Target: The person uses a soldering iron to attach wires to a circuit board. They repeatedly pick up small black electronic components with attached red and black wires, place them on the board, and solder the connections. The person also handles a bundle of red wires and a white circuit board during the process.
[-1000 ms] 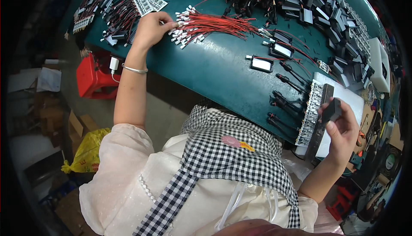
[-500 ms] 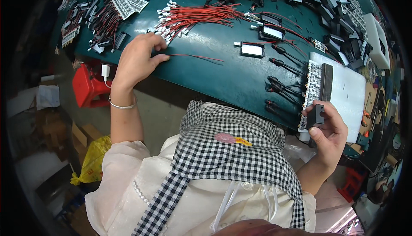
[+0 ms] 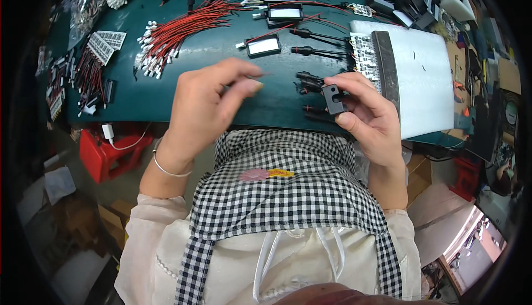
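Observation:
My left hand [image 3: 206, 97] is pinched closed over the middle of the table. From its fingertips a short end of a thin red wire [image 3: 267, 74] sticks out, smeared by motion; the rest is hidden by the hand. In my right hand [image 3: 370, 111] I grip a small black plastic case [image 3: 333, 99] between thumb and fingers, its end with a round hole and a notch turned toward my left hand. The wire end and the case are apart. Just behind the case lie black cables with plugs [image 3: 307, 78].
Red wires with white connectors [image 3: 183, 31] lie in a bundle at the back left. Black cases with white faces [image 3: 263, 45] rest beyond my hands. A white foam sheet [image 3: 418, 83] carries a dark bar [image 3: 386, 64] and a strip of small boards [image 3: 364, 55]. A red stool [image 3: 105, 155] stands below.
My left hand has come right from the wire bundle with the red-and-black wire pinched in it. My right hand has carried the black case left, off the foam sheet's edge. The view has shifted.

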{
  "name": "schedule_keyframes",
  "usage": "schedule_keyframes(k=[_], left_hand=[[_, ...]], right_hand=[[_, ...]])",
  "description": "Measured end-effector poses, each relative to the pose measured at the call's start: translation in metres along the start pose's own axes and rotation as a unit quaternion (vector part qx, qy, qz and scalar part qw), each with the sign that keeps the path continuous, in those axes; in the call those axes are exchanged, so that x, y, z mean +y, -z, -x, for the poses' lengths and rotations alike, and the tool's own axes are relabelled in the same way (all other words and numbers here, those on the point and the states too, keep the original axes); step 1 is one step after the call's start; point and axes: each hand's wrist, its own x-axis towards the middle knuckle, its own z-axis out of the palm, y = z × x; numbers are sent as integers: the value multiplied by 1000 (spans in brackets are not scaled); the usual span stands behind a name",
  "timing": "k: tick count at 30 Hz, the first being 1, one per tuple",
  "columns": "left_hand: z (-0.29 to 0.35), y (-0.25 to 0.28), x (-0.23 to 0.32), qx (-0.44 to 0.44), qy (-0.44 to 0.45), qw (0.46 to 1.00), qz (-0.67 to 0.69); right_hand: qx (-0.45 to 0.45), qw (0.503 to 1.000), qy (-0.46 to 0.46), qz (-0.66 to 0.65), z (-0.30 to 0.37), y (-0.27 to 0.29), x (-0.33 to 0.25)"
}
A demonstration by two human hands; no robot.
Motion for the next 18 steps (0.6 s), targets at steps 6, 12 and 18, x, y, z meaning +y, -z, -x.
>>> schedule_keyframes(k=[6, 12, 18], left_hand=[[-18, -15, 42, -41, -55, 994, 84], [-22, -28, 37, -53, -87, 991, 89], [-24, -30, 36, -67, -85, 991, 73]], right_hand=[[27, 997, 14, 74, 6, 2, -3], [42, 991, 40, 118, 7, 4, 1], [44, 986, 47, 155, 6, 4, -2]])
